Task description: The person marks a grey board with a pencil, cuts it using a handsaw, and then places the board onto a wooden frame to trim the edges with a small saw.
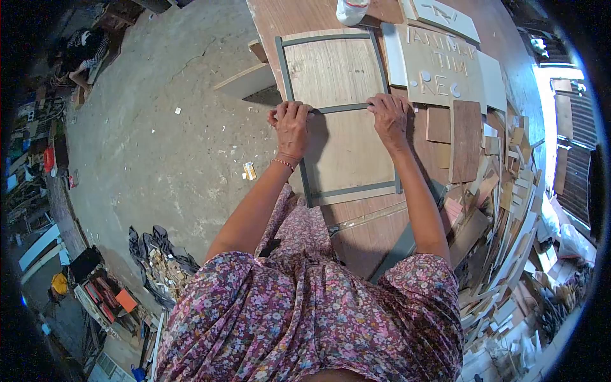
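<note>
A pale wooden panel (347, 149) lies on the table in front of me, edged with grey strips and divided by a grey crossbar (340, 109). My left hand (293, 126) is closed at the crossbar's left end, fingers curled over the panel's left side. At the opposite end, my right hand (388, 120) pinches the same crossbar by the right edge. The fingertips of both hands are partly hidden under the knuckles. Above the crossbar, the panel's upper section (331, 69) shows bare wood grain.
Boards with raised letters (439, 67) lie right of the panel, beside a brown wooden piece (466, 140). A white container (352, 11) stands at the table's far end. Wood offcuts (503, 210) pile up at the right. Another person (89, 54) is at the far left.
</note>
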A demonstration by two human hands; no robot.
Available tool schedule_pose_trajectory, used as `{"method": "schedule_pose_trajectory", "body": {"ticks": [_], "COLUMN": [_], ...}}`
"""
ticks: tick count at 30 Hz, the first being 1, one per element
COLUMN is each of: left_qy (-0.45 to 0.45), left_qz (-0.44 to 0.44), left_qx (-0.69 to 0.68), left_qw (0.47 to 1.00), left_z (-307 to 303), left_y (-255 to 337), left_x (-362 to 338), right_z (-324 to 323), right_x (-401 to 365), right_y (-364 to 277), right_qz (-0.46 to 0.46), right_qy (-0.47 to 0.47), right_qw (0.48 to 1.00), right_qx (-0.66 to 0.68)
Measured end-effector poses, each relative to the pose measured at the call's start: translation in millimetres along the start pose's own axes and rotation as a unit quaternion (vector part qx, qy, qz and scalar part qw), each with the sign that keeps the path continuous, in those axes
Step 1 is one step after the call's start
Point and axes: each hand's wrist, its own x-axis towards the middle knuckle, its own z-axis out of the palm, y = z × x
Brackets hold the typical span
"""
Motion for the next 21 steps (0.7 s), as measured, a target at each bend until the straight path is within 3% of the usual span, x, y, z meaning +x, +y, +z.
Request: {"method": "schedule_pose_trajectory", "body": {"ticks": [21], "left_qy": [-0.007], "left_qz": [-0.007], "left_qx": [-0.022], "left_qw": [1.0], "left_z": [-0.7], "left_y": [0.4], "left_x": [-1.5], "right_z": [0.5], "right_x": [-2.1], "right_y": [0.3], "right_qz": [0.013], "right_qy": [-0.004], "right_qw": [1.0], "right_qx": [-0.025]}}
